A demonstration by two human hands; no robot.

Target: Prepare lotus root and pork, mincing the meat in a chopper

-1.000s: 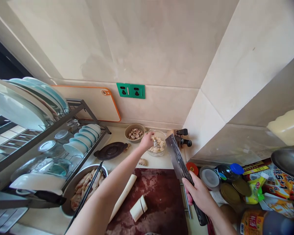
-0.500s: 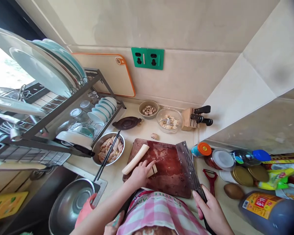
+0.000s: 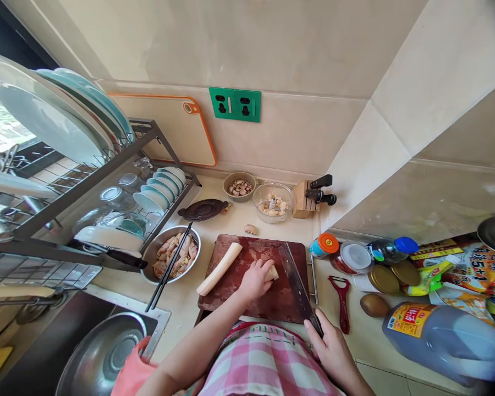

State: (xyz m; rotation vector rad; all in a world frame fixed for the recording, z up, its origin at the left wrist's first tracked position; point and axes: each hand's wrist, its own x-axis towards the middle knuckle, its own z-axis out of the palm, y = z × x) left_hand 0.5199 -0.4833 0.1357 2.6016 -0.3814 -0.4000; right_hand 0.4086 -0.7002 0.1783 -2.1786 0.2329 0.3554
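Observation:
My left hand (image 3: pixel 256 280) is closed around a short piece of pale peeled root vegetable (image 3: pixel 274 273) on the reddish-brown cutting board (image 3: pixel 235 297). A longer peeled length of root vegetable (image 3: pixel 219 269) lies slanted on the board's left side. In my right hand (image 3: pixel 332 344) is the handle of a broad kitchen knife (image 3: pixel 296 283). Its dark blade angles over the right part of the board, apart from the short piece. My left fingers hide part of that piece.
Left of the board stands a metal bowl of raw chicken (image 3: pixel 196 242) with chopsticks (image 3: pixel 173 264) across it. Behind are a ginger piece (image 3: pixel 250 229), a glass bowl (image 3: pixel 289 206) and a knife block (image 3: pixel 303 201). A red peeler (image 3: pixel 343 302) and jars (image 3: pixel 355 256) lie right.
My left hand has shifted right across the board and now grasps the short piece. The knife has come inward from the board's right edge. The camera view has also shifted.

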